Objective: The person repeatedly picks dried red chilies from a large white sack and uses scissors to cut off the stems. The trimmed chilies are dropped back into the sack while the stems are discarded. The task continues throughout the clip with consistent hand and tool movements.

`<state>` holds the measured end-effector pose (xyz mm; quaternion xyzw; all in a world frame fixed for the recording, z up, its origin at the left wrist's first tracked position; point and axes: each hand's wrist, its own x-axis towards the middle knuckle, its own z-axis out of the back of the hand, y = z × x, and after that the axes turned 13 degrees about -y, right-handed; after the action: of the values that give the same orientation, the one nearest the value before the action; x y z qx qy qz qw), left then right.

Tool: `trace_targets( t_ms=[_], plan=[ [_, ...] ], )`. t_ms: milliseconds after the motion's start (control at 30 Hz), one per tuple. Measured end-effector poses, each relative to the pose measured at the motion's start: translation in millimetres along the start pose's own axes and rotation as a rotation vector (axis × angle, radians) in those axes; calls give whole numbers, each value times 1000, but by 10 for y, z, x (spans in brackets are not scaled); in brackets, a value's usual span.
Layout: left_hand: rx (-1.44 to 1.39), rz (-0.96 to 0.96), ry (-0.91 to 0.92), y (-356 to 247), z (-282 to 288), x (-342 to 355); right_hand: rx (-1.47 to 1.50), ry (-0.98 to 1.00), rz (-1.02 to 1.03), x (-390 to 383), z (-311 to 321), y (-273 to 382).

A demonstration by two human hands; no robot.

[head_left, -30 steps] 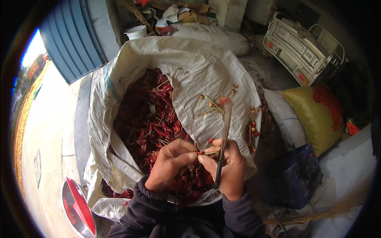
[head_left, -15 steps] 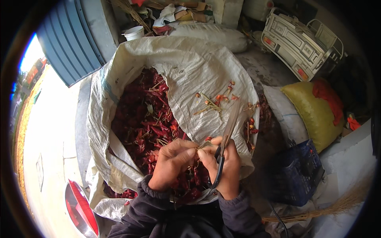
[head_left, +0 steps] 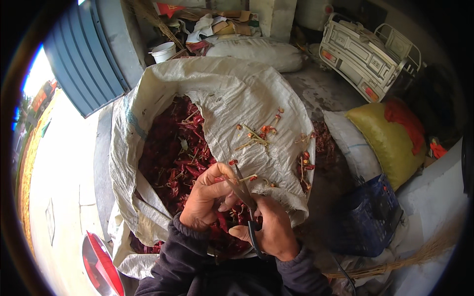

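My left hand point(head_left: 205, 195) is closed in a pinch on a dried chili pepper, its body mostly hidden by the fingers. The chili's pale stem point(head_left: 251, 177) sticks out to the right. In my right hand point(head_left: 276, 232) are black-handled scissors point(head_left: 243, 193), blades spread and pointing up-left around the stem. Below both hands lies a heap of dried red chilies point(head_left: 165, 148) inside a white woven sack point(head_left: 227, 98). Cut stems and chili tops point(head_left: 255, 136) are scattered on the sack's folded flap, with more red bits point(head_left: 304, 165) at its right edge.
At right stand a blue plastic crate point(head_left: 365, 217), a stuffed yellow sack point(head_left: 382, 138) and a white sack point(head_left: 348, 138). A straw broom point(head_left: 414, 259) lies at lower right. A metal basin with something red point(head_left: 101, 266) sits lower left. Behind are a white bucket point(head_left: 164, 52) and a cargo cart point(head_left: 365, 56).
The scissors have swung from lying upright in my right palm to pointing up-left with blades parted at the stem. My right thumb has left my left fingertips. The view has shifted slightly.
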<state>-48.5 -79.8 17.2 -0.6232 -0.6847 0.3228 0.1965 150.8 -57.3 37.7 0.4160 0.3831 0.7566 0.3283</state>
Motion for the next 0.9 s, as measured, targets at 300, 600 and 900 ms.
trace_targets(
  t_ms=[300, 600, 900],
  plan=[
    [74, 51, -24, -6, -31, -31, -203, -81, 95, -87, -18, -80],
    [123, 61, -82, 39, -82, -46, -123, -180, -104, -248, -159, -62],
    [1005, -613, -784, -794, 865, 398, 517, -269, -441, -384, -15, -244]
  ],
)
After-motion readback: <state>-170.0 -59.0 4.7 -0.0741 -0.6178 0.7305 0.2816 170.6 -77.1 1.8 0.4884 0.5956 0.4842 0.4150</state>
